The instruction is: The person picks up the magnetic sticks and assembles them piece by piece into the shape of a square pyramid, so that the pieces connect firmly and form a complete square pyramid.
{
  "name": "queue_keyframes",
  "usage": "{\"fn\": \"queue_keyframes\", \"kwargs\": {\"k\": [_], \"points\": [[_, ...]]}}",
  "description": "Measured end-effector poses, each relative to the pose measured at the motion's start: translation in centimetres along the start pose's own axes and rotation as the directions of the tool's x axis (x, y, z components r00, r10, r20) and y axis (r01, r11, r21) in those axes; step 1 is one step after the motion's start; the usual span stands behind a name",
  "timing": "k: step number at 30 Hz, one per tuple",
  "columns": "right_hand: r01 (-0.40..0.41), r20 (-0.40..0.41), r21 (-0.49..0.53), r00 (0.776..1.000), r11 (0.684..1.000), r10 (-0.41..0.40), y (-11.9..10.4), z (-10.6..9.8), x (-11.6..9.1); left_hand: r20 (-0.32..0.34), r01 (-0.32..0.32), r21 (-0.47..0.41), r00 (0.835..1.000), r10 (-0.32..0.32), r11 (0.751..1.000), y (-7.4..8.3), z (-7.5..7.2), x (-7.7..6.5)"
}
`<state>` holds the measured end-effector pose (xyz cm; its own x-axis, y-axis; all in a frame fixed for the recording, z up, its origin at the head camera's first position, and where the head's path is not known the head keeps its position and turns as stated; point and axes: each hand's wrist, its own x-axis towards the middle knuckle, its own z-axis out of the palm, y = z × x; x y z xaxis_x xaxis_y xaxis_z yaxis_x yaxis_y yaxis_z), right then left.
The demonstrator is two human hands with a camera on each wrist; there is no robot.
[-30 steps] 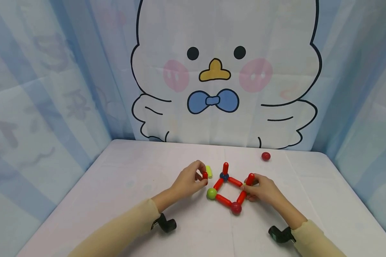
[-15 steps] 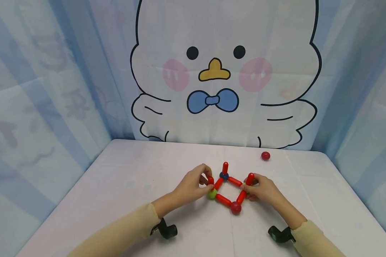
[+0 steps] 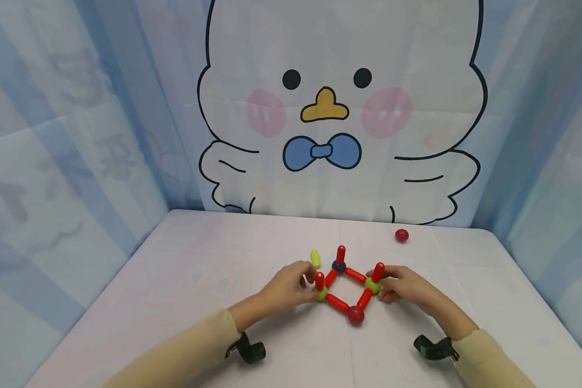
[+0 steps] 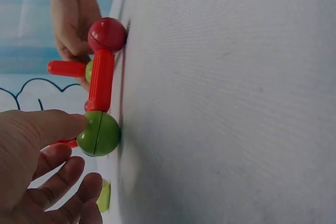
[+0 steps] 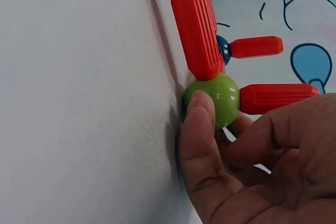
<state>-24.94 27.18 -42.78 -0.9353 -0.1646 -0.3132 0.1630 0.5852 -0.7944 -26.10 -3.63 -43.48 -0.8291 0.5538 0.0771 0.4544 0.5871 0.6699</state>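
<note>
A square frame of red sticks and balls lies on the table. Three red sticks rise from its balls: one from the left green ball (image 3: 321, 293), one from the blue ball (image 3: 339, 267), one from the right green ball (image 5: 223, 98). At the near corner sits a red ball (image 3: 355, 315) with no upright stick. My left hand (image 3: 286, 285) has its thumb against the left green ball, and its other fingers are spread loosely around the upright red stick (image 3: 319, 280). My right hand (image 3: 407, 285) holds the right green ball between thumb and fingers; its upright red stick (image 5: 275, 98) is free.
Behind the frame's left side lies a yellow-green stick (image 3: 315, 258). A loose red ball (image 3: 401, 235) rests near the table's back edge, on the right. A printed curtain (image 3: 320, 188) hangs behind the white table (image 3: 233, 242).
My left hand has brought a red stick onto the left green ball and lowered its fingers from the stick's top. My right hand has moved from the upright stick toward the ball's right side.
</note>
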Motion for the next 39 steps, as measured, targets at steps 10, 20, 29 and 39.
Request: {"fn": "queue_keyframes", "kwargs": {"k": [10,20,29,39], "points": [[0.008,-0.061,-0.011,0.998,1.000,-0.009,0.0,0.1,-0.7,-0.018,0.026,0.069,1.000,-0.024,0.997,-0.3,0.0,1.2],[-0.029,-0.070,-0.065,0.997,0.997,0.025,-0.1,0.0,-1.0,-0.058,0.033,0.069,0.998,-0.029,0.997,-1.0,-0.1,3.5],[-0.036,-0.051,-0.032,0.998,0.999,0.034,0.2,0.9,-0.9,-0.112,-0.011,0.081,0.993,0.020,0.997,-1.6,0.3,5.2],[-0.052,-0.137,-0.076,0.990,0.996,0.041,-0.6,1.9,-0.7,-0.146,0.090,0.048,0.986,-0.083,0.995,-2.1,0.2,5.8]]}}
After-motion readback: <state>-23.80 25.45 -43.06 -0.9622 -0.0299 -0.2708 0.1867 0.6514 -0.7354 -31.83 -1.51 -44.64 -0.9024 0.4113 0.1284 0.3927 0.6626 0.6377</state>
